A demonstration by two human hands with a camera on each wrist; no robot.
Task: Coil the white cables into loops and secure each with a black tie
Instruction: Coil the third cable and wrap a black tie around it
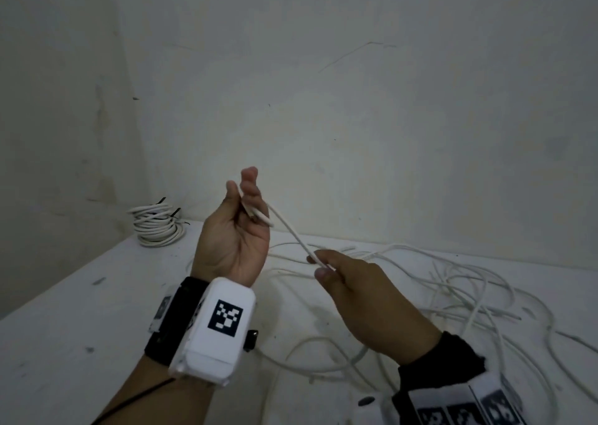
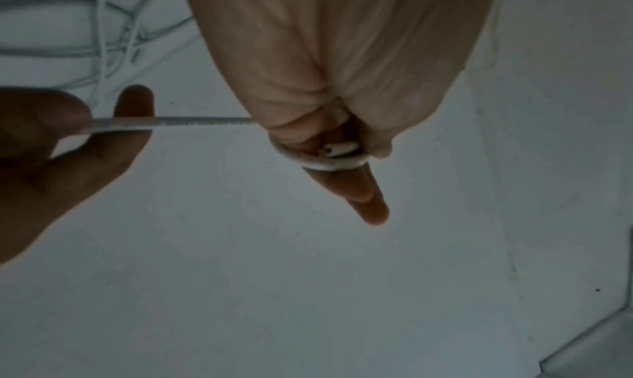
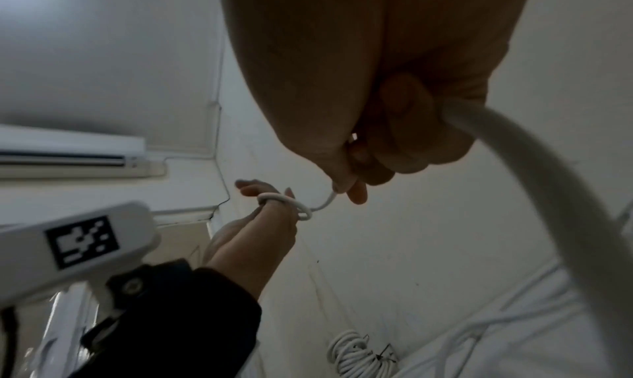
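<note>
A white cable [image 1: 293, 235] stretches taut between my two hands above the table. My left hand [image 1: 241, 194] is raised with the palm toward me. The cable's end makes a small loop [image 2: 322, 165] around its extended fingers, and the thumb pins the cut end against them. My right hand [image 1: 320, 267] is lower and to the right, pinching the cable between thumb and forefinger. From there the cable runs through the right palm [image 3: 548, 194] down to a loose tangle of white cable [image 1: 469, 292] on the table. A finished coil [image 1: 157, 227] with black ties lies in the far left corner.
The white table [image 1: 81, 321] meets bare walls at the back and left. Loose cable spreads over its middle and right side. An air conditioner [image 3: 68, 151] hangs high on the wall in the right wrist view. Camera units are strapped to both wrists.
</note>
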